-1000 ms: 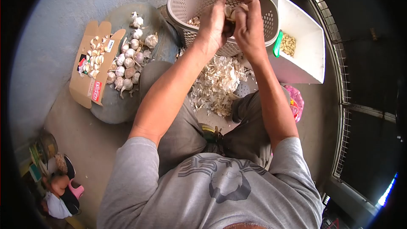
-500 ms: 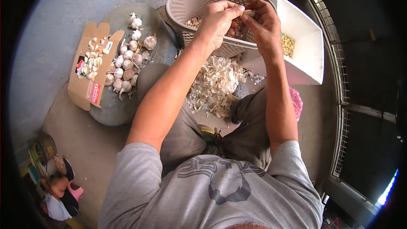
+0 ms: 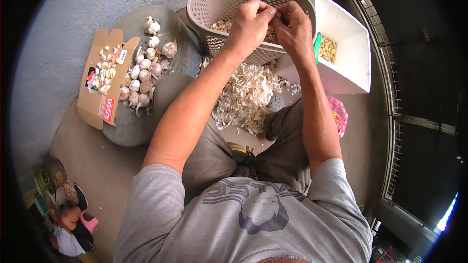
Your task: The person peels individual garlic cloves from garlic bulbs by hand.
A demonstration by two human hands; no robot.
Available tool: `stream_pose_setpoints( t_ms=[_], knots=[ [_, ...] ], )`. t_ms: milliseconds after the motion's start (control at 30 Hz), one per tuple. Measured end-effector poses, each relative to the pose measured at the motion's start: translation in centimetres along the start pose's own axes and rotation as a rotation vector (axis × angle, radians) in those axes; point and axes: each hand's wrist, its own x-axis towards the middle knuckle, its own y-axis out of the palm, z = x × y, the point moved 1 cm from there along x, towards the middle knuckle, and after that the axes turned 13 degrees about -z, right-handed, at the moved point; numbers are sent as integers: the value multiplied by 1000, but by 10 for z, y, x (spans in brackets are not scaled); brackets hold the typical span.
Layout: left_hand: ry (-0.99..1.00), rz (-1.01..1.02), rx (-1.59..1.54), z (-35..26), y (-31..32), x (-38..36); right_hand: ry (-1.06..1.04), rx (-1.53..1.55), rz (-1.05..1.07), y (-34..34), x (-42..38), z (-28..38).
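Observation:
My left hand [image 3: 249, 24] and my right hand [image 3: 292, 27] meet over the front rim of a beige perforated basket [image 3: 214, 0], fingertips pinched together on a small garlic clove that is mostly hidden between them. A green-handled tool [image 3: 317, 47] pokes out below my right hand. Loose cloves lie inside the basket. A heap of papery garlic skins [image 3: 246, 97] covers the floor between my knees.
A white foam box [image 3: 348, 34] with peeled cloves stands at the right. Whole garlic bulbs [image 3: 144, 75] sit on a round grey tray beside an open cardboard box [image 3: 100, 83] of cloves. A metal grille runs along the right side; small items clutter the lower left corner.
My hands dropped from held-up above the basket to its front rim and drew closer together, fingertips now pinched on the clove.

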Motion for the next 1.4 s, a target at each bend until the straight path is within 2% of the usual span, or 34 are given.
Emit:
stream_pose_setpoints(
  t_ms=[33, 167, 267, 333, 433, 467, 500, 533, 667, 733, 867, 967, 1067, 1167, 1300, 1400],
  knots=[
    [-12, -9, -24, 2, -1, -1, -41, -30, 3, 0, -2, 5],
    [-261, 98, -179, -8, -10, -4, 155, 146, 224, -14, 1, 11],
    [-388, 76, -331, -3, -12, -2, 291, 635, 273, -16, -2, 8],
    [-351, 109, -300, -10, -9, -6, 330, 821, 269, -11, -6, 14],
    [-282, 169, -215, -17, -7, -8, 436, 882, 285, -21, 3, 9],
    [-263, 188, -141, -18, -8, -8, 399, 914, 330, -24, 6, 4],
    [-243, 205, -67, -20, -10, -6, 390, 888, 311, -28, 8, 4],
    [-187, 322, 7, -16, -10, -3, 383, 864, 291, -31, 8, 5],
    [-194, 662, 128, -20, -6, -15, 344, 673, 163, -39, 15, -9],
    [-179, 656, 161, -18, -2, -19, 345, 665, 131, -39, 19, -15],
    [-118, 665, 104, -5, 1, -18, 304, 629, 201, -42, 19, -14],
    [-164, 737, 298, -27, -6, -14, 283, 560, 227, -44, 16, -9],
    [-186, 624, 337, -20, -7, -10, 293, 519, 292, -49, 18, -14],
    [-164, 344, 180, -15, -12, -4, 308, 473, 355, -52, 18, -15],
    [-209, 353, -61, -13, -15, -6, 200, 304, 345, -42, 11, -1],
    [-159, 240, -97, -9, -14, -5, 206, 315, 279, -34, 9, -4]
  ],
)
